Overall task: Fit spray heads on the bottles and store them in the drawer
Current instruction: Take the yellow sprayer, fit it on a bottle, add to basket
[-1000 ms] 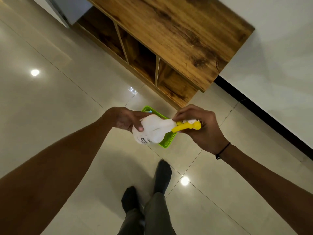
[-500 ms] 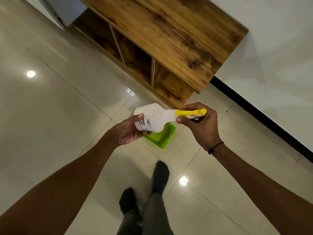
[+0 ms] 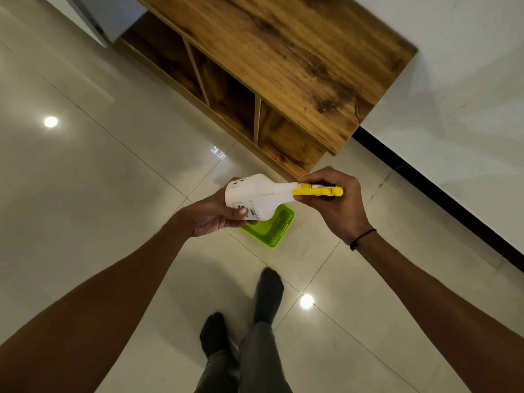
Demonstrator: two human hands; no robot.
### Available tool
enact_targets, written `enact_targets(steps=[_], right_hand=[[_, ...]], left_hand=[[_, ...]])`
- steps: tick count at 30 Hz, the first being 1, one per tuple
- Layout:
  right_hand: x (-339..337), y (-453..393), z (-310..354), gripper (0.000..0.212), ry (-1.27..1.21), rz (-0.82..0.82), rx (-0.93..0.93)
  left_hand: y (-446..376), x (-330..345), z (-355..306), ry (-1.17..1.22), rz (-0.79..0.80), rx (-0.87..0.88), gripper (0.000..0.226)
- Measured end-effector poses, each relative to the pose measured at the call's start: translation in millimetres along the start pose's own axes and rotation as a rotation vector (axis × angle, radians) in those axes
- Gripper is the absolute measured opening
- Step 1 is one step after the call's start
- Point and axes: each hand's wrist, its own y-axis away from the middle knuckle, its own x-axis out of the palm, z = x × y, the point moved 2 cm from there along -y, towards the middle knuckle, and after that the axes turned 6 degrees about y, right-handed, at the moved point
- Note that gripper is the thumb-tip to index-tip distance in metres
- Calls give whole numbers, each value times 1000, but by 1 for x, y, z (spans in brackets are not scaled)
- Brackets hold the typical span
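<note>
A white plastic bottle (image 3: pixel 261 195) lies on its side in the air, neck pointing right. My left hand (image 3: pixel 214 215) grips its wide base from below, thumb across the printed label. A yellow spray head (image 3: pixel 317 191) sits at the neck, and my right hand (image 3: pixel 329 205) is closed around it, fingers over the top and thumb under the yellow trigger. Whether the head is fully seated on the neck is hidden by my fingers.
A green plastic basket (image 3: pixel 272 231) stands on the glossy tiled floor below the bottle. A wooden cabinet (image 3: pixel 283 61) with open compartments (image 3: pixel 226 95) stands ahead against a white wall. My feet in dark socks (image 3: pixel 266 290) are on the tiles.
My left hand shifted from over the bottle's top to under its base, and the bottle rotated while my right hand stayed on the spray head. The view rose slightly.
</note>
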Motion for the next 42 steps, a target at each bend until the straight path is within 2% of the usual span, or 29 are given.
enact_targets(steps=[1,3,5,8,13,19,21,23,25,28,31,33,35,38,42], right_hand=[[-1,-1,1,29,10,25,-27],[-2,-2,1,32,14,64,-59],[0,-3,1,33,1,85,-57],[2,-1,-2,31,8,75,-11],[6,5,-9,25,-37,30,101],[12,6,-17,38,-124,-51,296],[14,6,-18,36,-171,-49,319],[14,8,-19,34,-221,-14,326],[14,10,-19,34,-257,39,303],[14,12,-20,35,-259,63,275],[9,18,-20,40,-233,24,262],[5,23,-22,39,-208,25,262],[4,27,-24,32,-222,42,284],[7,31,-24,23,-262,21,344],[15,32,-22,15,-325,-66,427]], left_hand=[[1,-2,0,32,-24,-33,67],[3,-5,-1,62,-38,-71,90],[4,-5,-2,88,-36,-90,101],[6,-3,-3,61,-13,-98,102],[4,-4,-4,-18,-2,-23,74],[0,7,-4,-130,40,127,94],[-1,8,-6,-57,53,154,88],[-2,9,-8,108,35,120,66],[-5,12,-9,166,-83,87,43],[-10,16,-9,26,-201,36,44],[-10,12,-12,-137,-146,-112,60],[-8,8,-15,-224,-78,-199,61],[-9,3,-17,-276,-9,-203,64],[-11,-1,-16,-441,4,-69,81],[-15,10,-5,-757,-187,259,100]])
